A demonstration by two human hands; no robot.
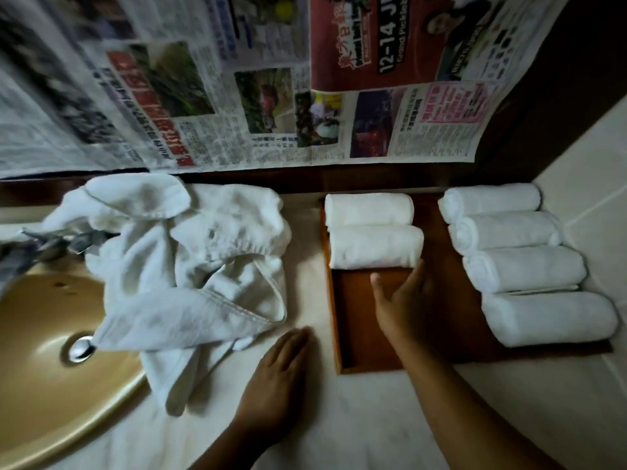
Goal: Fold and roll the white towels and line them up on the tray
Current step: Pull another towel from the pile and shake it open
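Observation:
A brown wooden tray lies on the pale counter. Two rolled white towels sit side by side in the left column at its far end. Several more rolled white towels form the right column. My right hand reaches over the tray, fingers straight, with the fingertips at the near edge of the second roll in the left column. My left hand rests flat on the counter, just left of the tray. A heap of loose white towels lies to the left, partly draped over the basin.
A gold-coloured basin with a metal drain sits at the left, a tap behind it. Newspaper sheets cover the wall behind the counter. A pale tiled wall borders the tray on the right.

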